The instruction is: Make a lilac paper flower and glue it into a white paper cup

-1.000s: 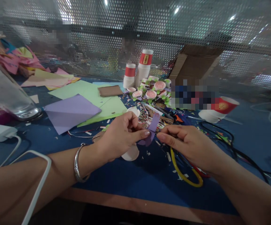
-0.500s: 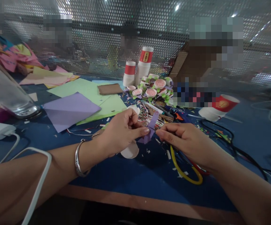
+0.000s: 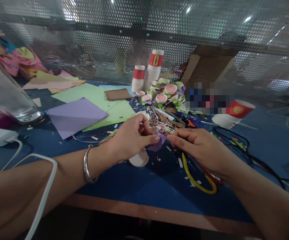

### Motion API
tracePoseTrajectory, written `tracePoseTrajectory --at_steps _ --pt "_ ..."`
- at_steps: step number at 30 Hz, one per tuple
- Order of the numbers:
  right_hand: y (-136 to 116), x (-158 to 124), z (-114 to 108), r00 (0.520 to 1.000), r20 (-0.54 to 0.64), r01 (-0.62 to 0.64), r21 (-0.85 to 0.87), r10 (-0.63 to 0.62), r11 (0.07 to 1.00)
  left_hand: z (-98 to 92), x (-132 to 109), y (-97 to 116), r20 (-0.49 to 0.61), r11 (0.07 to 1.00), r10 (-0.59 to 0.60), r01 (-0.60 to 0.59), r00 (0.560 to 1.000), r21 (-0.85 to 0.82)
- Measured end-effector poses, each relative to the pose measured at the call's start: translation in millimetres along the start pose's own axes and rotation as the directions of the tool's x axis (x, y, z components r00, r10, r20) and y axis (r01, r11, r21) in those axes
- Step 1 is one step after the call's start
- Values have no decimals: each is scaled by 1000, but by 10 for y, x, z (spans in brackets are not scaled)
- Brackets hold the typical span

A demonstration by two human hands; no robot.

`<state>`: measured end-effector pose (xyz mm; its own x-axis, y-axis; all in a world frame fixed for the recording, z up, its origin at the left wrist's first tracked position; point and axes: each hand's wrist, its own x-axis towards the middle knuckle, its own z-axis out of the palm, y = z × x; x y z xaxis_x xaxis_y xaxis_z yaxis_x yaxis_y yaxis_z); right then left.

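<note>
My left hand [image 3: 134, 138], a bracelet on its wrist, pinches a small purple paper piece [image 3: 159, 142] between thumb and forefinger. The fingers of my right hand [image 3: 196, 146] are pinched together at the right edge of that piece; whether they grip it or something thin is hidden. Beneath my left hand lies a round white paper disc [image 3: 139, 158]. Under my right hand a yellow and red looped handle [image 3: 199, 187] shows, its other end covered. Paper scraps [image 3: 163, 121] and a white pen [image 3: 163, 113] lie just behind the hands.
Purple [image 3: 76, 116] and green sheets [image 3: 79, 95] lie left, with a brown card [image 3: 118, 94]. Behind are stacked paper cups [image 3: 154, 66] and a pile of decorated discs [image 3: 170, 89]. A glass [image 3: 11, 96] and white cable [image 3: 50, 173] stand left; black cables [image 3: 249, 153] run right.
The purple strip that stood up between my hands no longer shows upright; only the lower purple part is visible. My hands stay nearly in place. The view has shifted slightly.
</note>
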<state>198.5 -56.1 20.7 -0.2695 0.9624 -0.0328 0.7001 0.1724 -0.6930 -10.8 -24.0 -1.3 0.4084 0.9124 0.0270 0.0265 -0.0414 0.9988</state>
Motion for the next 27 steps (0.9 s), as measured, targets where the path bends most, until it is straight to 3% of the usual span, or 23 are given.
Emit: tracePoseTrajectory --at_steps 6,11,17,23,27 --pt "39 53 -72 989 -148 8 -52 -16 999 -20 -23 -7 103 917 51 -88 993 389" --pt "123 108 -122 984 -177 -25 -234 -17 972 -61 -54 34 166 792 175 -239 970 561" --pt "175 92 -134 998 -47 19 -360 -38 933 -215 4 111 90 678 292 -272 952 683" --pt "79 24 -88 996 74 79 -392 -54 916 -374 51 154 187 443 258 -288 948 849" --pt "16 -16 -30 987 156 99 -352 -45 931 -451 84 176 170 334 292 -267 941 904"
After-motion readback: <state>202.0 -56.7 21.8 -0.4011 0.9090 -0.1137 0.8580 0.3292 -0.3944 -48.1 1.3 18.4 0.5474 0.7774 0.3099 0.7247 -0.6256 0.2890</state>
